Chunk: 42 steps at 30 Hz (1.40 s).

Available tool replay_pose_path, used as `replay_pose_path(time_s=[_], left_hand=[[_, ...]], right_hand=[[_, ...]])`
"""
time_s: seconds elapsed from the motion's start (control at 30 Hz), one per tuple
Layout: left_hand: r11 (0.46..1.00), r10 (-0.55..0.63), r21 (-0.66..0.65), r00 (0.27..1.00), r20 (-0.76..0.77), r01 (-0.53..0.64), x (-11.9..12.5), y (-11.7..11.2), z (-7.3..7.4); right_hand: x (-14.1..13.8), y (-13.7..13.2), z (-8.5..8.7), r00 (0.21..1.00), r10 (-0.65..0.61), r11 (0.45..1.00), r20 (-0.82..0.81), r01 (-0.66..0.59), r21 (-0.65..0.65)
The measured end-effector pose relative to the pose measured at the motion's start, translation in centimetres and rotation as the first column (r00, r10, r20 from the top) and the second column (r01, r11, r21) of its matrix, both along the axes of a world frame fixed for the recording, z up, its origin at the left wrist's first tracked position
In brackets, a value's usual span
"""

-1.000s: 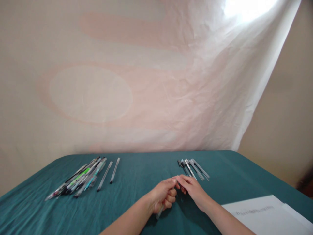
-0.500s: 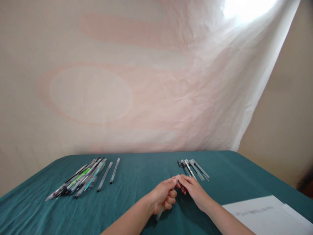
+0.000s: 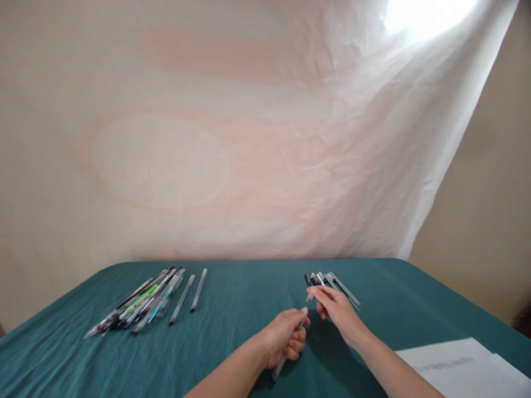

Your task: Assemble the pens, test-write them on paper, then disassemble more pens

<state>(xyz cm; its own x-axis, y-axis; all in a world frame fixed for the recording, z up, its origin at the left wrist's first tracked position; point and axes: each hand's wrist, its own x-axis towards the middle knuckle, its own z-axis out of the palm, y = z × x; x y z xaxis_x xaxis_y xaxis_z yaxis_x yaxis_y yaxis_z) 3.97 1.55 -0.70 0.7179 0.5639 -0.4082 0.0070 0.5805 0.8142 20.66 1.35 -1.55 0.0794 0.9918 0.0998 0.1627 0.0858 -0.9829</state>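
My left hand (image 3: 286, 338) is closed in a fist around a clear-barrelled pen (image 3: 279, 369). The pen's lower end pokes out below the fingers, and most of the barrel is hidden in my palm. A little up and to the right, my right hand (image 3: 337, 309) pinches a small clear pen cap (image 3: 309, 297) between thumb and fingertips. The cap is apart from the pen. Just behind my right hand lies a small group of pens (image 3: 342, 287), partly covered by the fingers.
At the left a loose heap of pens (image 3: 147, 301) lies on the green cloth (image 3: 232, 298), with one bright green and one light blue among them. Two clear pens (image 3: 181, 300) lie beside the heap. White paper sheets (image 3: 460, 367) rest at the front right.
My hands were together at the pen's upper end; now my right hand has drawn away up and to the right with the cap, off the pen. The view has shifted slightly.
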Motion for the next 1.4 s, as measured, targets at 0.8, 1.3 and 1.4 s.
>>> replay_pose_path(time_s=[0.8, 1.3, 1.4], left_hand=[[0.995, 0.075, -0.081, 0.989, 0.128, -0.065, -0.3, 0.6, -1.2], [0.948, 0.292, -0.216, 0.913, 0.286, -0.235, -0.2, 1.1, -1.5], [0.916, 0.400, -0.186, 0.855, 0.331, -0.356, -0.2, 1.4, -1.5]], right_hand=[[-1.6, 12.1, -0.2, 0.438, -0.125, 0.980, 0.890, 0.192, 0.043], [-0.4, 6.0, 0.9, 0.791, 0.062, 0.998, 0.609, -0.054, -0.031], [-1.7, 3.4, -0.3, 0.864, 0.111, 0.993, 0.492, -0.077, -0.089]])
